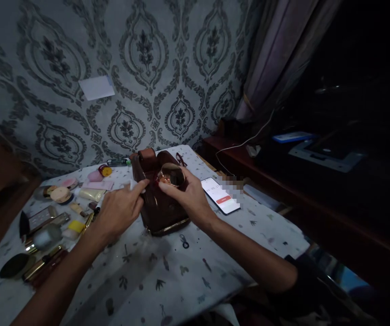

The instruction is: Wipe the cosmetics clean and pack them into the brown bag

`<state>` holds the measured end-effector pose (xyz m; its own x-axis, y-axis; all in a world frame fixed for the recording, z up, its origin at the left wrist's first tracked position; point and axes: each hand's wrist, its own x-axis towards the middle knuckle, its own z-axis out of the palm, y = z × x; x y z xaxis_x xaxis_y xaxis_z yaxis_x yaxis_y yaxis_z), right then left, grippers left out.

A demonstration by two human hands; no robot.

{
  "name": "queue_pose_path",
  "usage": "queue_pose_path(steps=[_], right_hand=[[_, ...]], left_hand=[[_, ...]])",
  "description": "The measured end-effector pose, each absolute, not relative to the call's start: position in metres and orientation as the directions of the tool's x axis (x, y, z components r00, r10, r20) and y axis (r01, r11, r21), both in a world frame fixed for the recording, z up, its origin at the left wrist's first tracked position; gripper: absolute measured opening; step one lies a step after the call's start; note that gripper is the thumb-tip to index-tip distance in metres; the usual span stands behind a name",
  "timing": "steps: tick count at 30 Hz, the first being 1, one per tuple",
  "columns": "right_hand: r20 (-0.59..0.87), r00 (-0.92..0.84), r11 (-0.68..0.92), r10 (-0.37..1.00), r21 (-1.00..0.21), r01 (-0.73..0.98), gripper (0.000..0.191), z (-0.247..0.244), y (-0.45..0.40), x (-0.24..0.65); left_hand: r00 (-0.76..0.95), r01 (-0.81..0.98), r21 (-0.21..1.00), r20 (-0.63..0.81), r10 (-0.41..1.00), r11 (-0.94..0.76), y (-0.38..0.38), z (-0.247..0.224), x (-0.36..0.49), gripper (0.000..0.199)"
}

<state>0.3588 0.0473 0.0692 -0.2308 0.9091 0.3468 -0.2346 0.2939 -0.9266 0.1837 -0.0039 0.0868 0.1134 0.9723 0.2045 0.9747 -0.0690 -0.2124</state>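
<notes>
A brown leather bag (164, 206) with gold zippers lies on the table in front of me. Over its top, my right hand (191, 192) grips a round gold-rimmed object (171, 175) with a dark, shiny face, perhaps a compact. The thumb lies along its near side and the fingers curl around the far side. My left hand (123, 206) is closed at the bag's left edge, its index finger stretched toward the opening and its thumb tucked below. It seems to pinch the edge of the bag. The bag's inside is mostly hidden.
Cosmetics, including a tube (92, 194), a round powder case (61, 194) and a yellow sponge (76, 226), spread across the table's left side. A lit phone (220, 197) lies right of the bag. Glasses (180, 159) rest behind it. A dark red ledge (259, 174) borders the right.
</notes>
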Motion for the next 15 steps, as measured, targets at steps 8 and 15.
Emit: queue_pose_path(steps=[8,15], right_hand=[[0.34,-0.242,0.316,0.909,-0.939,-0.133,0.041,0.067,0.074,0.349],[-0.04,-0.289,-0.011,0.957,-0.995,0.101,0.032,0.049,0.117,0.306]], left_hand=[[0.1,0.993,-0.093,0.388,0.916,-0.069,-0.006,0.057,0.173,0.047],[0.154,0.987,-0.041,0.52,0.84,-0.156,0.0,0.044,0.167,0.045]])
